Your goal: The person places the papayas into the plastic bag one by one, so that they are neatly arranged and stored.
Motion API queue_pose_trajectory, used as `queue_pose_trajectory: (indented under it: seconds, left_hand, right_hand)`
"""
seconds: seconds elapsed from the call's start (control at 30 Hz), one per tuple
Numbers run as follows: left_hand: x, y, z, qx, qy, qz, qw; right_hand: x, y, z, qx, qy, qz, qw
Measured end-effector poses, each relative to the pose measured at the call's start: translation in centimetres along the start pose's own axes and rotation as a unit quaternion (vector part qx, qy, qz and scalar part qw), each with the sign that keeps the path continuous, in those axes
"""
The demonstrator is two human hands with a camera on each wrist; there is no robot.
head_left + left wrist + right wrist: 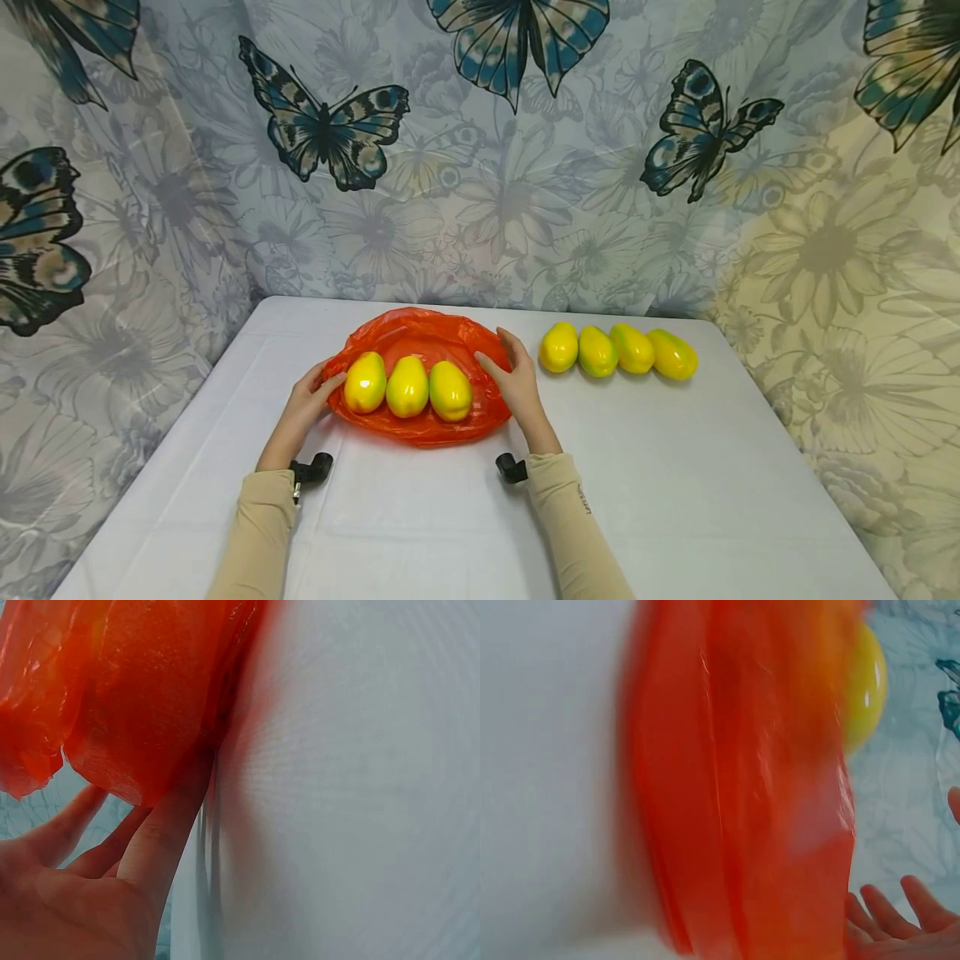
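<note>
A crumpled red plastic bag (405, 333) lies spread on the table. Three glossy yellow-green fruits, mango-like, sit in a row on it: left fruit (365, 383), middle fruit (408, 387), right fruit (451, 392). My left hand (306, 404) is at the bag's left edge, thumb near the left fruit. In the left wrist view its fairly straight fingers (161, 840) reach behind and under the red plastic. At the bag's right edge is my right hand (521, 387), thumb and fingers spread. The right wrist view shows its extended fingers (885, 915) beyond the bag, partly hidden by it.
Several more yellow-green fruits (597, 352) stand in a row at the back right of the white-covered table (675, 483). Behind and at both sides hangs a butterfly-patterned cloth (517, 225). A dark camera mount (313, 469) is strapped at each wrist.
</note>
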State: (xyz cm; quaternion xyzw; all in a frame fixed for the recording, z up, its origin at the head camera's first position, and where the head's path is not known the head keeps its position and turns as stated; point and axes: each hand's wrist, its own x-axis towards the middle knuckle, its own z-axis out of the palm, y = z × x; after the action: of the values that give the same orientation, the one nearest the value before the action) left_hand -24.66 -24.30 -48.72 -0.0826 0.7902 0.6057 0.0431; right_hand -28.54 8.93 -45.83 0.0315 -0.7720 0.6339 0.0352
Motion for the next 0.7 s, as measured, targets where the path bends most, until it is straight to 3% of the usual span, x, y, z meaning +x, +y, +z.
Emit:
queue_pose_trajectory:
  seconds: [0.27, 0.7]
  left_hand:
    - [0.2, -0.2, -0.1, 0.003, 0.002, 0.003, 1.0000]
    - [0.2, -0.2, -0.1, 0.005, 0.004, 0.004, 1.0000]
  right_hand:
    - [1.0, 0.0, -2.0, -0.008, 0.016, -0.023, 1.000]
    - [2.6, 0.0, -5.3, -0.040, 0.064, -0.013, 0.997]
